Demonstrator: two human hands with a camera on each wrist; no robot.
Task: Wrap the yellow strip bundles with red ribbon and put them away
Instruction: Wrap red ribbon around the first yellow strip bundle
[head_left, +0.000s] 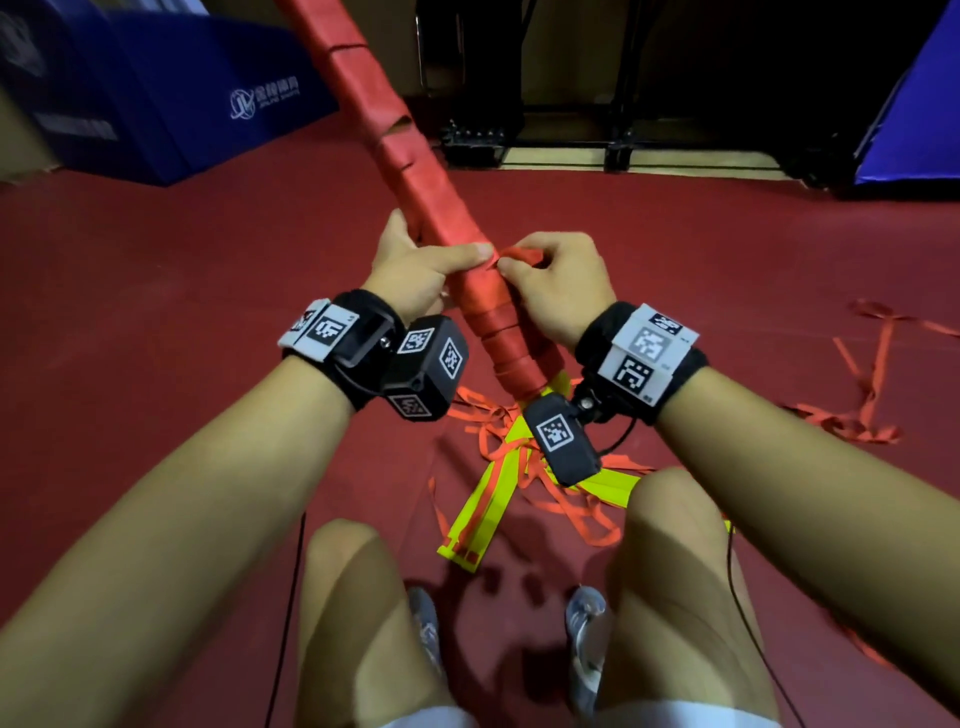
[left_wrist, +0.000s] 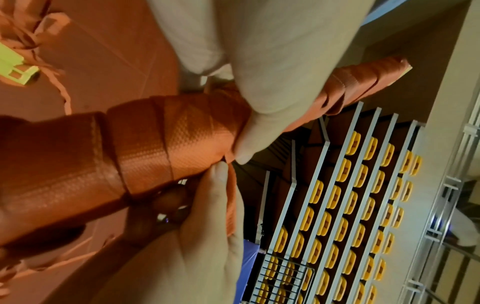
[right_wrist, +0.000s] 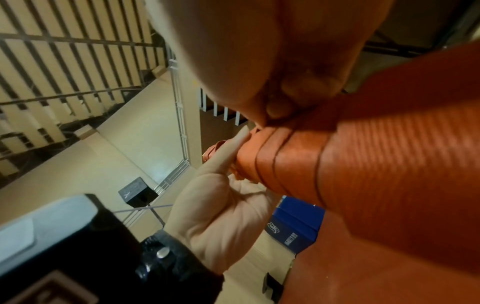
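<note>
Red floor (head_left: 208, 260) runs under everything, and the long bundle (head_left: 384, 130) rises off it at a slant, from between the person's knees up towards the far left. It is already bound in red along nearly its whole length, with a little yellow showing only at its low end by the right wrist. The left hand (head_left: 410, 275) is curled round the bundle at mid-length and pins the last turn down. The right hand (head_left: 561, 291) pinches the free end of the ribbon (head_left: 522, 254) just beside it, the two hands almost touching. To my eye this is the fastening-off. It would go best if the left hand held its pressure while the right drew the end taut and tucked or knotted it snug against the turn, because any slack there could let the coils below loosen. The stuff looks slick and woven, so I'd pull along the wrap, not across it. By count there is one wrapped bundle in hand and one blue box (head_left: 171, 104) at the far left. One fan of loose yellow strips (head_left: 480, 512) lies on the floor under the wrists, too overlapped for me to number. There are two tangles of spare ribbon, one among those strips and one well off to the right (head_left: 872, 400), and two hands, both busy.
</note>
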